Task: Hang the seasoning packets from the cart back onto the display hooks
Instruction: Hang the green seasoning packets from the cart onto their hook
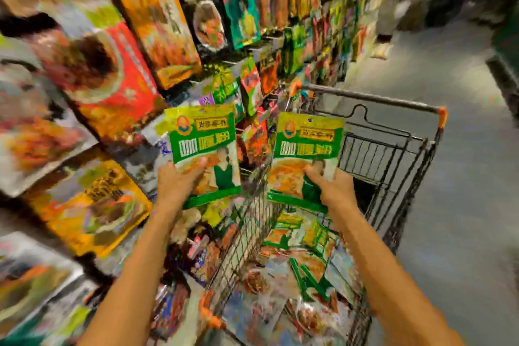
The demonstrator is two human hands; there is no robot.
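I hold two matching green-and-yellow seasoning packets upright in front of me. My left hand (175, 187) grips the left packet (203, 137) at its lower left, thumb across the front. My right hand (331, 188) grips the right packet (307, 146) at its lower right corner, above the cart. The wire shopping cart (387, 149) stands below and to the right, with several more green packets (306, 244) and other pouches lying in its basket. The display wall (241, 64) of hanging packets runs along the left; its hooks are blurred.
Large red and orange pouches (112, 76) hang on the near left, close to my left arm. Grey aisle floor (463, 205) opens to the right of the cart. A dark fixture edge (502, 73) sits at the far right.
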